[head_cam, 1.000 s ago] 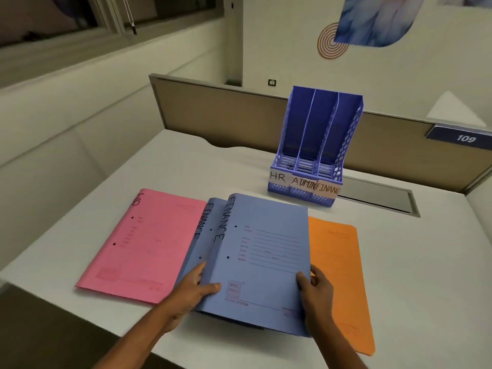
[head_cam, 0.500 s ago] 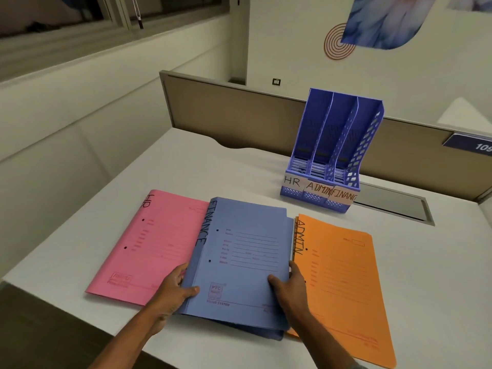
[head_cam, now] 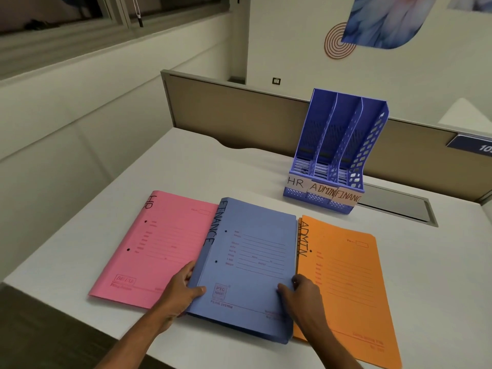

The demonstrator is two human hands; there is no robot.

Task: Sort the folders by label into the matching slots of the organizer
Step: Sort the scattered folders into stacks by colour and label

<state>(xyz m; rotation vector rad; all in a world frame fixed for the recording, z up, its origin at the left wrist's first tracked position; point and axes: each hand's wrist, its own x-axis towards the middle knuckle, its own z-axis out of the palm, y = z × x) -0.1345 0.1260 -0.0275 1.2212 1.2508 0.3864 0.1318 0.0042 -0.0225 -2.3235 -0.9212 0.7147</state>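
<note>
1. On the white table (head_cam: 213, 166), far left: the pink folder (head_cam: 159, 249) marked HR lies flat, its right edge tucked under the blue one.
2. Left hand (head_cam: 178, 291): the thumb is on the blue cover and the fingers are curled under its left edge near the lower corner, clamped on it.
3. Middle: the blue folder (head_cam: 253, 262) marked FINANCE is held at both side edges. A further blue layer shows below its near edge.
4. Right hand (head_cam: 300, 294): the thumb is on the cover and the fingers are curled round the blue folder's right edge, low down, gripping it.
5. Right: the orange folder (head_cam: 346, 275) marked ADMIN lies flat, its spine just beside the blue folder's right edge.
6. Rear right, by the partition (head_cam: 234, 107): the blue organizer (head_cam: 338, 145) stands upright, well apart from the folders. Its three slots carry paper labels reading HR, ADMIN and FINANC, left to right.
</note>
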